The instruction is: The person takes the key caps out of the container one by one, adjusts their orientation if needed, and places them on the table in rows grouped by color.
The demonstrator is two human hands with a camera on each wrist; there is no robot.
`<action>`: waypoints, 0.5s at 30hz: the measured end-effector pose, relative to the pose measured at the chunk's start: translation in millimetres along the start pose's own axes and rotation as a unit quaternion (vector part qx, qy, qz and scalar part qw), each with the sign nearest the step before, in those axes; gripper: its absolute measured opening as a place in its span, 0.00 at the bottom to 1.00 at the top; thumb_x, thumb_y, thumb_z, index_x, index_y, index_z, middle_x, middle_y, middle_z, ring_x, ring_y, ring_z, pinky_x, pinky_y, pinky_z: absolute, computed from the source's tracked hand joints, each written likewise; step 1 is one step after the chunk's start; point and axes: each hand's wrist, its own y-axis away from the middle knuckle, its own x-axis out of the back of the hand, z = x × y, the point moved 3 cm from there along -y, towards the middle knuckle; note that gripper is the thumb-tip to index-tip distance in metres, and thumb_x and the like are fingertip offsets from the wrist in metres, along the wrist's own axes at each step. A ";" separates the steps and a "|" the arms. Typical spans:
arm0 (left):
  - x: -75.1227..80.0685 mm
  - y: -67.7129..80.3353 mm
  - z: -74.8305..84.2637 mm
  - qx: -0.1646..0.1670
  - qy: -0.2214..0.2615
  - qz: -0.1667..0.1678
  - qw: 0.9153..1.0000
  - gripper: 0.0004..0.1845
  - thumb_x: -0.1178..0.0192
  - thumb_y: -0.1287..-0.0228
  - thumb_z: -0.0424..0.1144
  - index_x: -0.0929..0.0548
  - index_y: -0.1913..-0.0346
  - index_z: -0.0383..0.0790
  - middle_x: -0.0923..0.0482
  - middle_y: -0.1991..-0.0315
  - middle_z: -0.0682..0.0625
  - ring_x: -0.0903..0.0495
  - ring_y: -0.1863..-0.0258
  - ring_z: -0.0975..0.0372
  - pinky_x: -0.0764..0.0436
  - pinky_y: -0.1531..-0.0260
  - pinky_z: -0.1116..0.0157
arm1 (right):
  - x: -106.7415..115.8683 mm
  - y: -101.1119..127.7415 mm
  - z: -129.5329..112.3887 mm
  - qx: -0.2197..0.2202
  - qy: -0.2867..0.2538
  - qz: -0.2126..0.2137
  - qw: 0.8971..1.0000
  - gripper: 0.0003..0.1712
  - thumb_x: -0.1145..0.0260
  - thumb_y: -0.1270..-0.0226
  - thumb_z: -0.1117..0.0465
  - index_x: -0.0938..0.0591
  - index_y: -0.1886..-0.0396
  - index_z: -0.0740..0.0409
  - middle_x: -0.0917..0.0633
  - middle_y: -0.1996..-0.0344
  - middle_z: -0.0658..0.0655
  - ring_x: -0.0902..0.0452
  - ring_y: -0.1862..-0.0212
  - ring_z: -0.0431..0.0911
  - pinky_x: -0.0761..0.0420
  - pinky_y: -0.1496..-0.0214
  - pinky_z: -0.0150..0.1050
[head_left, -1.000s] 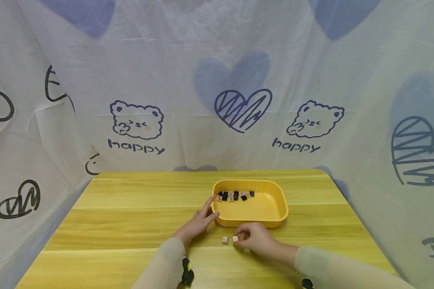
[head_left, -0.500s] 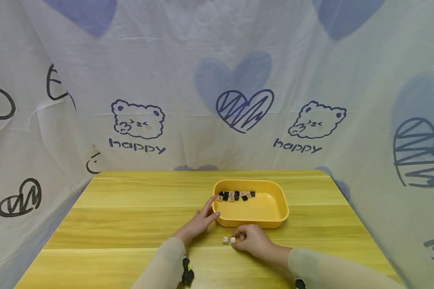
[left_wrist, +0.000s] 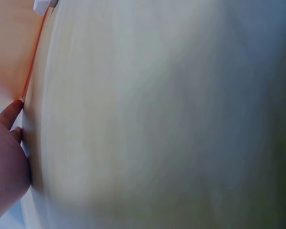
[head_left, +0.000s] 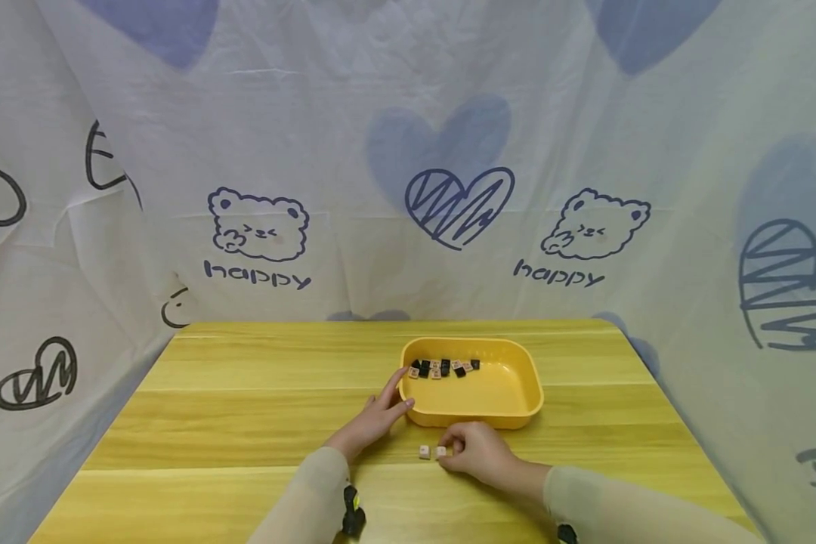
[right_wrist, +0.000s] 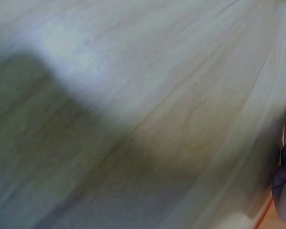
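Observation:
A yellow tray (head_left: 517, 400) sits mid-table with several small black and pale tiles (head_left: 442, 369) along its far wall. My left hand (head_left: 387, 402) lies flat on the table, its straight fingers touching the tray's left rim. In front of the tray my right hand (head_left: 454, 447) rests on the table, curled fingertips pinching a small white tile (head_left: 440, 452). A second white tile (head_left: 424, 452) lies just to its left. The left wrist view is blurred, showing part of my left hand (left_wrist: 5, 157) by the orange tray wall (left_wrist: 9, 43). The right wrist view shows only blurred wood.
The wooden table (head_left: 245, 408) is ringed by a white printed cloth backdrop (head_left: 408, 151) at the back and both sides. Bare wood lies left of my hands and along the near edge.
My right hand has shifted slightly left and nearer, bringing its white tile closer to the other one. The left hand and tray have stayed still.

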 end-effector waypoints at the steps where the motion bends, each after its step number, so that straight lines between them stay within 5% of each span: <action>1: 0.0 0.0 0.2 0.001 -0.002 0.001 1.000 0.35 0.52 0.24 0.53 0.57 0.22 0.63 0.43 0.28 0.35 0.51 0.27 0.42 0.75 0.32 0.43 | 0.6 0.3 -0.1 0.002 0.000 0.001 1.000 0.06 0.25 0.44 0.57 0.14 0.69 0.51 0.25 0.83 0.43 0.32 0.80 0.35 0.30 0.78 0.31; 6: 0.6 0.8 1.1 0.007 -0.004 0.006 1.000 0.35 0.52 0.24 0.54 0.56 0.22 0.65 0.43 0.28 0.35 0.57 0.27 0.40 0.74 0.32 0.42 | 1.7 1.9 0.4 0.006 0.006 0.001 1.000 0.06 0.24 0.45 0.57 0.14 0.69 0.51 0.25 0.83 0.42 0.32 0.81 0.35 0.30 0.78 0.31; 15: -0.4 1.3 2.9 -0.001 0.022 -0.006 1.000 0.37 0.51 0.25 0.56 0.57 0.22 0.63 0.43 0.28 0.35 0.52 0.26 0.44 0.77 0.33 0.43 | 4.4 4.7 0.1 0.025 0.030 0.012 0.999 0.06 0.24 0.45 0.56 0.14 0.69 0.48 0.25 0.83 0.40 0.32 0.81 0.33 0.29 0.77 0.31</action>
